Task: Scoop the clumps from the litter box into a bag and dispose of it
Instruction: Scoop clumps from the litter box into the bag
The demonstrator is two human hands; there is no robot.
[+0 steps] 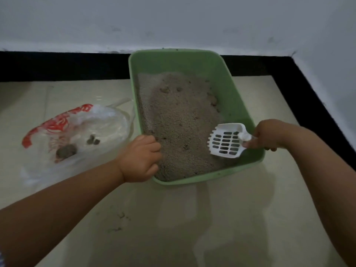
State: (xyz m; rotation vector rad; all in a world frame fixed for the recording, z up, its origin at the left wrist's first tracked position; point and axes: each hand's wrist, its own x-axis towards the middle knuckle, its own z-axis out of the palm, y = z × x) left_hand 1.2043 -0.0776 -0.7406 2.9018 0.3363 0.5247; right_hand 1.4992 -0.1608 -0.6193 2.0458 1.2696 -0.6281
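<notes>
1. The person's left hand grips the near left rim of the green litter box, fingers curled over the edge. I think this is to keep the box from sliding while the other hand works.
2. The right hand, at the right of the frame, has its fingers closed around the handle of the white slotted scoop. The scoop sits over the near right corner of the litter, and a few small dark bits lie in it.
3. The plastic bag with red print lies open on the floor at the left, just beside the box, probably so each load travels only a short way. Some dark clumps are already inside it.
4. More lumps seem to show in the litter toward the upper part of the box, so the scooping looks not finished.
5. The floor is pale glossy tile with some dark crumbs in front of the person. A black skirting runs under a white wall, and the room is dim.
</notes>
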